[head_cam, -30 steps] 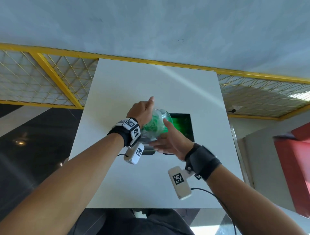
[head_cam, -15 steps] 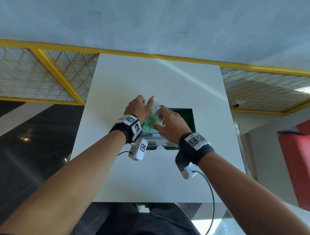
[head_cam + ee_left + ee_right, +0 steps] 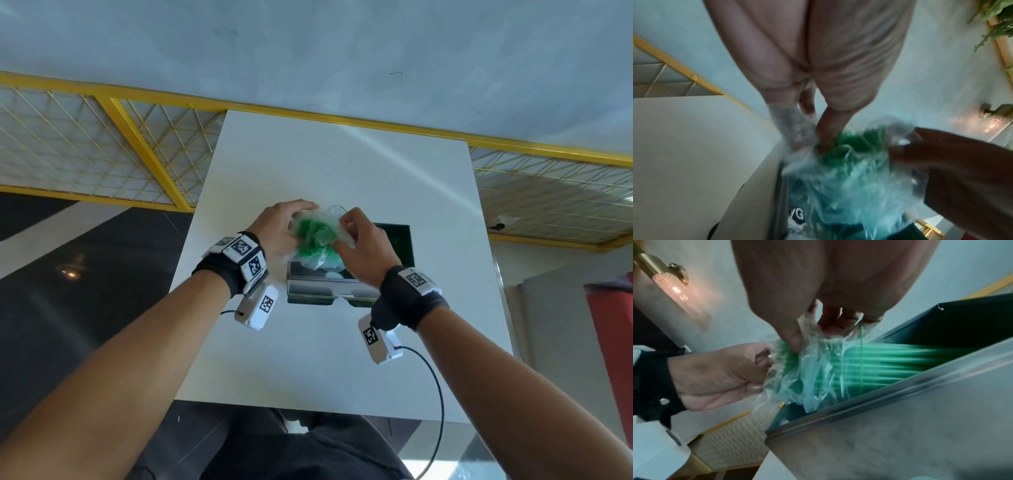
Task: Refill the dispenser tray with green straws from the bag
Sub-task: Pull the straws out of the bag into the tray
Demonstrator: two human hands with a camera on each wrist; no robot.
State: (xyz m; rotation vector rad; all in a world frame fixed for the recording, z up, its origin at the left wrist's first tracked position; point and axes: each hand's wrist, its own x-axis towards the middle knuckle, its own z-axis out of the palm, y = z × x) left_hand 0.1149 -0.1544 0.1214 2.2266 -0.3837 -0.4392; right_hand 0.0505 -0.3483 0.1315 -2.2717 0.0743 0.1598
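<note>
A clear plastic bag [image 3: 317, 236] of green straws [image 3: 879, 360] hangs over the steel dispenser tray [image 3: 320, 284] in the middle of the white table [image 3: 342, 359]. My left hand [image 3: 279, 231] grips the bag's left side, thumb pushed into the plastic [image 3: 822, 139]. My right hand [image 3: 356, 245] pinches the bag's upper right edge [image 3: 807, 331]. The straws point down into the tray's dark inside [image 3: 962, 324]. The bag [image 3: 849, 178] is crumpled, and the far ends of the straws are hidden in the tray.
The tray stands right of the table's centre, its steel front wall [image 3: 900, 426] towards me. A yellow mesh railing [image 3: 137, 164] runs behind the table. A cable [image 3: 435, 394] trails from my right wrist over the table's near edge.
My right hand turned from beside the bag to on top and now pinches its upper edge. Both hands lifted the bag slightly above the tray.
</note>
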